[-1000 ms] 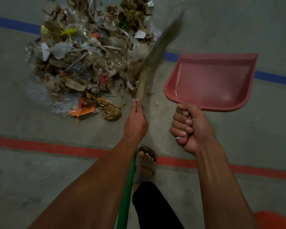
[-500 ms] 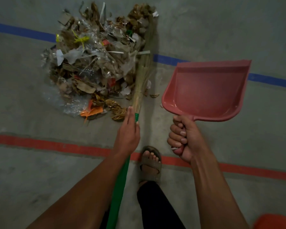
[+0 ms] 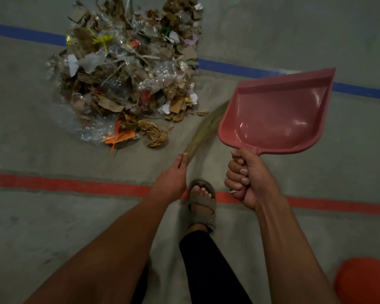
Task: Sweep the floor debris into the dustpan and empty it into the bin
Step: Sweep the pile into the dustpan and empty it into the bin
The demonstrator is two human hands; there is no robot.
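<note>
A heap of debris [image 3: 130,84], made of cardboard scraps, paper, clear plastic and orange bits, lies on the concrete floor ahead and to the left. My left hand [image 3: 172,176] grips a broom just below its straw bristles [image 3: 204,130], which point up and right, off the heap and partly behind the dustpan. My right hand [image 3: 245,178] grips the handle of a pink dustpan [image 3: 279,113], held above the floor to the right of the heap with its inside facing me and nothing in it.
A blue line [image 3: 239,70] crosses the floor behind the heap and a red line [image 3: 64,183] crosses in front of it. My sandalled foot [image 3: 202,202] stands on the red line. An orange object [image 3: 366,281] sits at the bottom right corner.
The broom bristles swung from the right side of the heap over to the right, behind the dustpan's edge. The dustpan tilted slightly and stayed in my right hand.
</note>
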